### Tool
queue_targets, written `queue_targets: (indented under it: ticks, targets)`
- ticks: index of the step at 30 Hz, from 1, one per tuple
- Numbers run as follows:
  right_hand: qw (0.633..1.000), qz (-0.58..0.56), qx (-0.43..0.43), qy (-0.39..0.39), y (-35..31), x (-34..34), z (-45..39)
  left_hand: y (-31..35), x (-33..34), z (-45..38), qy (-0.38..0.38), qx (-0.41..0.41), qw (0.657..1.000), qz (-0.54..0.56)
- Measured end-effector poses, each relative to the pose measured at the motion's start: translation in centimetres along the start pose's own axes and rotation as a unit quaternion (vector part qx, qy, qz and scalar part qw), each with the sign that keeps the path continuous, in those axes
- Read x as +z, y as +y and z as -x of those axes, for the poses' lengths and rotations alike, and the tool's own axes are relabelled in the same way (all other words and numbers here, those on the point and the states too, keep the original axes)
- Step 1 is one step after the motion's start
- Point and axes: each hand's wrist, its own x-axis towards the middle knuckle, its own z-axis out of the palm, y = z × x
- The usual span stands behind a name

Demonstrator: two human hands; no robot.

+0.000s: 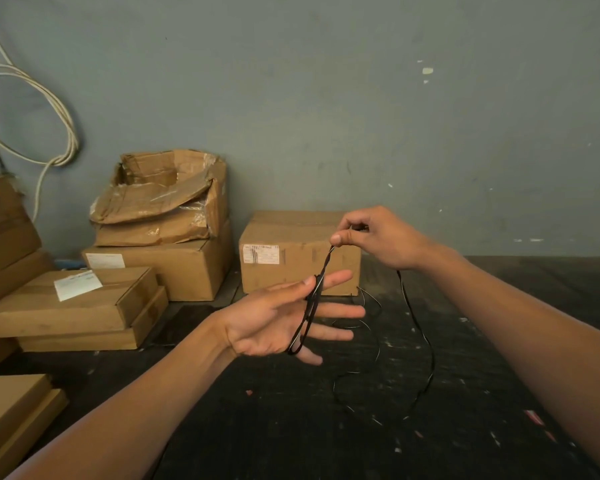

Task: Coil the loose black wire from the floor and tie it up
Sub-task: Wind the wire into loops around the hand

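left hand spreading, black wire looping its fingers | right hand pinching wire | box label too blurry

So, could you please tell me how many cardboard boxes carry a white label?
3: the flat box at left, the box under the torn one, and the box by the wall. Other labels may be hidden.

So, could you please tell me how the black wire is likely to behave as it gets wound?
The black wire is probably floppy: it sags in loose curves from the right hand. It looks thin and light, so the loops around the left hand fingers may slip off.
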Motion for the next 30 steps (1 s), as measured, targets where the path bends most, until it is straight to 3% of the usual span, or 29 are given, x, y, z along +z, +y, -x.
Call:
queue_targets:
  ticks: [5,10,19,26,30]
  targets:
    - [0.997,-0.074,0.034,-0.016,1.2,3.6,2.2,2.0,1.0,-0.5,-0.042,0.067,0.997,0.025]
    - [0.993,-0.085,0.068,-0.041,1.6,9.4,4.5,4.4,0.6,-1.1,-0.026,0.139,0.988,0.063]
    - [0.988,-0.023,0.028,-0.149,-0.6,14.5,7.1,6.7,-3.3,0.5,0.198,0.208,0.954,0.081]
    - [0.984,0.064,-0.026,-0.162,-3.5,12.0,6.6,4.8,-5.9,0.9,0.313,0.237,0.912,0.116]
    - [0.986,0.088,-0.057,-0.128,-4.8,10.1,5.8,3.6,-6.5,0.8,0.349,0.211,0.908,0.094]
